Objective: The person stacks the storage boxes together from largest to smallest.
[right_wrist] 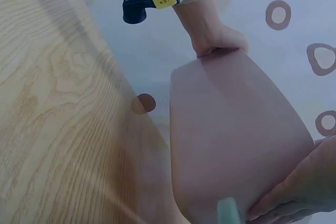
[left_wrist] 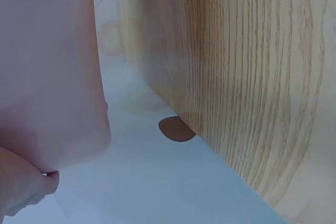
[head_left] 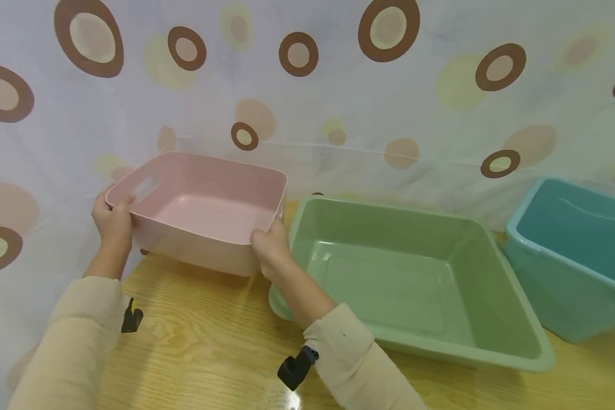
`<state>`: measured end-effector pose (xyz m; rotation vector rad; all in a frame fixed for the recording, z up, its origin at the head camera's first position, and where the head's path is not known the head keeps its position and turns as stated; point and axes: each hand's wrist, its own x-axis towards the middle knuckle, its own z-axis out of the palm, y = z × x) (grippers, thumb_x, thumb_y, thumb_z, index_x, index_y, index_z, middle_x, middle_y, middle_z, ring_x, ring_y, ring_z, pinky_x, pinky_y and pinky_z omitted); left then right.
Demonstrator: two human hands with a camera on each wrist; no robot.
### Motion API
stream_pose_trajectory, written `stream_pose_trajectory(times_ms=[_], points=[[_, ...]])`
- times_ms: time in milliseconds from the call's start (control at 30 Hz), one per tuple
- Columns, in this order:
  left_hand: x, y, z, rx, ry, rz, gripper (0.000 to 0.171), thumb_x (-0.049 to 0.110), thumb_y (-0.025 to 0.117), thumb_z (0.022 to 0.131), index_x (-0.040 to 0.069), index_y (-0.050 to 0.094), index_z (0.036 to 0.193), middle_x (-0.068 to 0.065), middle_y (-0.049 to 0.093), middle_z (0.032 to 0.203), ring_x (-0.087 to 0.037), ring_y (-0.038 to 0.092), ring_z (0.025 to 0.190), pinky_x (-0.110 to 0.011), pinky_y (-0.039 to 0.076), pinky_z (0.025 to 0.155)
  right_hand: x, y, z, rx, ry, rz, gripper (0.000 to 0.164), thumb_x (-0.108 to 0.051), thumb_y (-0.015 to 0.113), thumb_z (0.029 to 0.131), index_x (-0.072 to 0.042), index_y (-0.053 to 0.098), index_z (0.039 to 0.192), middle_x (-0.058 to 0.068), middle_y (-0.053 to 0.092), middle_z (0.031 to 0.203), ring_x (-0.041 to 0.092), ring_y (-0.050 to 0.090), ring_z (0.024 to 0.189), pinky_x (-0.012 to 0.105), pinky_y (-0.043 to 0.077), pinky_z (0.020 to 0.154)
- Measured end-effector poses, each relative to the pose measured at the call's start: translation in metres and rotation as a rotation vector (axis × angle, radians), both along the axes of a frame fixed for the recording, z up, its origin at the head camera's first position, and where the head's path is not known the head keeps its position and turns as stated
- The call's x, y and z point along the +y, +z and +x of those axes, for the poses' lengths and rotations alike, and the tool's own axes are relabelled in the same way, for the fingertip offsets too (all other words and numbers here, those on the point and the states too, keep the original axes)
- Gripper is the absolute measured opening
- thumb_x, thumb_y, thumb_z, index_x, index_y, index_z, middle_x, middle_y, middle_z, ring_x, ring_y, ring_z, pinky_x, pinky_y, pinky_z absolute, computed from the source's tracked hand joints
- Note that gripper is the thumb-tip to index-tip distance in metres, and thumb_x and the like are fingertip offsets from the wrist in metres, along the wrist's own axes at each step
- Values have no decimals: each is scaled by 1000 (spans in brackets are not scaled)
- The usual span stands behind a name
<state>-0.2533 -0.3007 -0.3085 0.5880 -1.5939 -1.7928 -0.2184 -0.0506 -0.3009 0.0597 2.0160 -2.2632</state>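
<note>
From where I stand, the pink bin is held raised over the back left part of the wooden table, left of the green tub. The left hand is clamped on the bin's front left corner, thumb at the rim. The right hand is clamped on the rim at the front right corner.

Clearance: the left wrist view shows the gap between the bin's lower edge and the table edge, with the patterned cloth visible through it. The right wrist view shows the outer front wall with a hand at each end, plus a yellow label on the left sleeve's black unit; the head view gives only a sliver of that yellow.

Containers: only the head view shows the interiors. Pink bin: bare inner floor, with a handle slot in its left wall. Green tub: flat on the table, floor marked by a rectangular line. Blue bin: right of the tub; its inner floor is hidden.
</note>
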Motion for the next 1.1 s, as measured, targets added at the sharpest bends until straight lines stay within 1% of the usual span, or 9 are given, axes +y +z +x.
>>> stream_pose_trajectory(times_ms=[133, 233, 333, 433, 533, 667, 767, 900, 1100], points=[[-3, 1, 1, -12, 24, -42, 40, -2, 48, 77, 8, 59, 115, 11, 56, 95, -4, 49, 98, -15, 37, 93, 2, 2, -1, 3, 16, 17, 63, 18, 35, 72, 3, 38, 133, 20, 47, 131, 32, 45, 123, 39, 35, 107], [-6, 6, 3, -20, 16, -26, 54, -6, 43, 75, 5, 56, 126, 1, 60, 117, -8, 49, 110, -14, 37, 95, 5, 3, -2, 8, 23, 58, 61, 15, 36, 74, 3, 38, 134, 20, 47, 133, 31, 45, 123, 40, 35, 107], [-9, 11, 5, -26, -25, 33, 63, -9, 40, 75, 5, 46, 136, -2, 46, 141, -6, 41, 126, -14, 32, 104, 8, 6, -4, 31, 35, 90, 60, 14, 36, 75, 2, 41, 134, 20, 48, 133, 30, 46, 123, 40, 36, 106], [-11, 14, 8, -50, -65, 41, 66, -7, 38, 77, 7, 38, 141, -2, 33, 150, -4, 30, 135, -13, 25, 108, 11, 9, -6, 60, 43, 107, 59, 14, 36, 75, 3, 43, 132, 20, 50, 131, 29, 47, 120, 39, 38, 105], [-12, 15, 11, -80, -89, 17, 67, -5, 37, 78, 9, 32, 144, 2, 26, 152, -2, 23, 137, -13, 21, 110, 14, 12, -7, 82, 42, 152, 58, 13, 38, 75, 1, 44, 131, 17, 51, 130, 27, 48, 118, 38, 40, 103], [-11, 18, 14, -76, -106, 5, 73, -9, 36, 73, 10, 34, 143, 3, 28, 152, -1, 23, 137, -14, 24, 109, 19, 17, -9, 87, 51, 200, 53, 10, 40, 76, 0, 48, 127, 17, 54, 126, 24, 50, 109, 38, 42, 99], [-9, 21, 15, -50, -145, 32, 78, -14, 33, 70, 11, 32, 144, 4, 26, 152, -1, 20, 138, -12, 27, 107, 26, 20, -9, 89, 57, 200, 49, 9, 40, 76, 2, 51, 124, 18, 55, 123, 22, 48, 102, 39, 43, 96], [-5, 24, 15, -52, -193, 55, 80, -19, 28, 70, 10, 31, 144, 2, 26, 152, -4, 22, 138, -10, 31, 103, 35, 23, -10, 105, 58, 173, 50, 9, 40, 76, 2, 48, 125, 18, 53, 124, 23, 46, 104, 39, 41, 96], [-1, 30, 16, -44, -211, 60, 81, -25, 25, 67, 8, 36, 141, -2, 34, 148, -7, 32, 135, -4, 42, 74, 43, 26, -9, 84, 85, 119, 59, 12, 38, 76, -2, 41, 133, 15, 47, 132, 25, 44, 115, 40, 38, 99]])
